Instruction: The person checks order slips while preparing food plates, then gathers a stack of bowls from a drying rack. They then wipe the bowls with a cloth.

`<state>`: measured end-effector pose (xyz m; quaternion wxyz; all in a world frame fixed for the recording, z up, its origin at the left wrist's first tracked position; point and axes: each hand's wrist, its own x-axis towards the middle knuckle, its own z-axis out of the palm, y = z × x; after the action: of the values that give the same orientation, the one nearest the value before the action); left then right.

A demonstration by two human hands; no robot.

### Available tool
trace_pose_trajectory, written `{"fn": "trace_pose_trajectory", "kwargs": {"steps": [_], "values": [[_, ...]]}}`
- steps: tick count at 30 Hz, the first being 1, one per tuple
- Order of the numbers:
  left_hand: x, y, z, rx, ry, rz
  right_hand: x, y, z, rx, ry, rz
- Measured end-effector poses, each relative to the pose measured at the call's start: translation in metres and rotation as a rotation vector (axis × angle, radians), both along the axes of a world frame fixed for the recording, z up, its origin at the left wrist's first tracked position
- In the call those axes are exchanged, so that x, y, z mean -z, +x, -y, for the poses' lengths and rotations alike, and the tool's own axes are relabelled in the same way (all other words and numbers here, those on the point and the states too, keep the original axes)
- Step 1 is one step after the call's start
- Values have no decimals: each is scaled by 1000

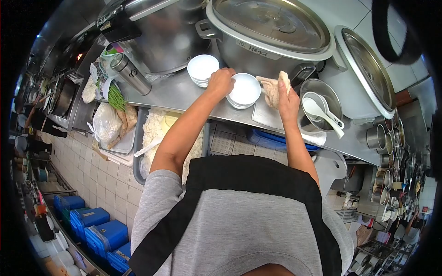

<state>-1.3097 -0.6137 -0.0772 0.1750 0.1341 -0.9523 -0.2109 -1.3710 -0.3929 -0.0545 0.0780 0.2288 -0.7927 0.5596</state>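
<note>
My left hand (221, 83) is closed between two stacks of white bowls, fingers curled at the left rim of the right-hand bowl stack (245, 89). Where its fingertips meet the bowl is partly hidden. Just beyond that wrist stands the left bowl stack (202, 67). A crumpled beige cloth (271, 92) is gripped in my right hand (288, 102), which is raised over the counter to the right of the bowls. Close beside this hand, a steel pot (335, 94) holds a white ladle (317, 108).
Large lidded cookers (271, 50) line the back of the steel counter (179, 94). A steel flask (131, 76) stands at left. Below is a grey tub of rice (152, 124), with a bagged item (108, 122) beside it. Blue bins (108, 237) stand lower left.
</note>
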Motion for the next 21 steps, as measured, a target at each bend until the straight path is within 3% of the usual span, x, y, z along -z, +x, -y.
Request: {"fn": "trace_pose_trajectory", "kwargs": {"steps": [6,15,18,21], "values": [[2,5,-10,-90,9,-118,14,-5,0,-32,-3,134],[-2,1,-7,-87,-44,-41,25,-4,6,-21,-12,127],[2,6,-5,-68,-13,-103,20,-5,3,-7,47,167],[2,5,2,-97,100,10,32,-12,8,-49,106,227]]}}
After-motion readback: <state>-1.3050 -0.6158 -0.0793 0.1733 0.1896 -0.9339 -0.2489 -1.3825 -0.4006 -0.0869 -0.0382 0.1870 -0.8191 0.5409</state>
